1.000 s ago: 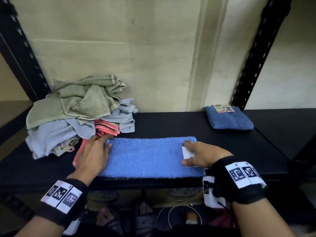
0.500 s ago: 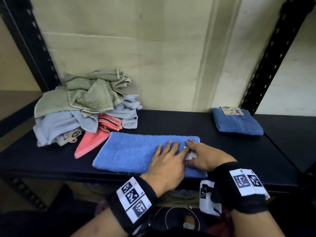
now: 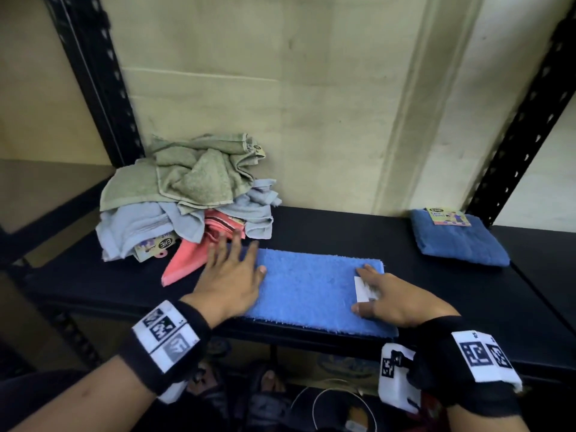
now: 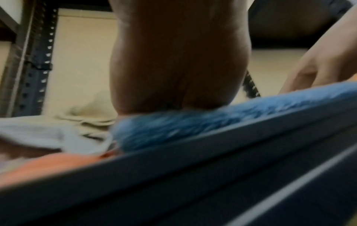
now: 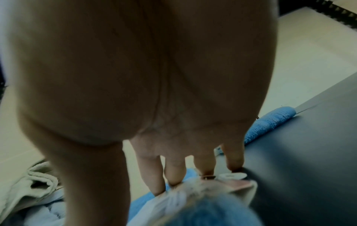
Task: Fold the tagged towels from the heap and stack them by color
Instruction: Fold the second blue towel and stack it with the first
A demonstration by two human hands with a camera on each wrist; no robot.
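Observation:
A bright blue towel (image 3: 314,291) lies folded into a long strip near the front edge of the black shelf (image 3: 343,232). My left hand (image 3: 232,275) presses flat on its left end, fingers spread. My right hand (image 3: 383,294) rests with straight fingers (image 5: 173,171) on the white tag (image 3: 364,289) at the right end. The heap (image 3: 187,194) of green, pale blue and coral towels sits at the back left. A folded darker blue towel (image 3: 458,241), with its tag on top, lies at the back right. The left wrist view shows my palm (image 4: 173,61) on the blue towel (image 4: 193,123).
Black perforated shelf posts (image 3: 99,79) stand at the left and right against a pale wall. A coral towel corner (image 3: 182,263) trails from the heap toward my left hand. Sandals and a cable lie below the shelf.
My left hand slid along the blue towel from beside the right hand back to the left end. The right hand stayed on the tag.

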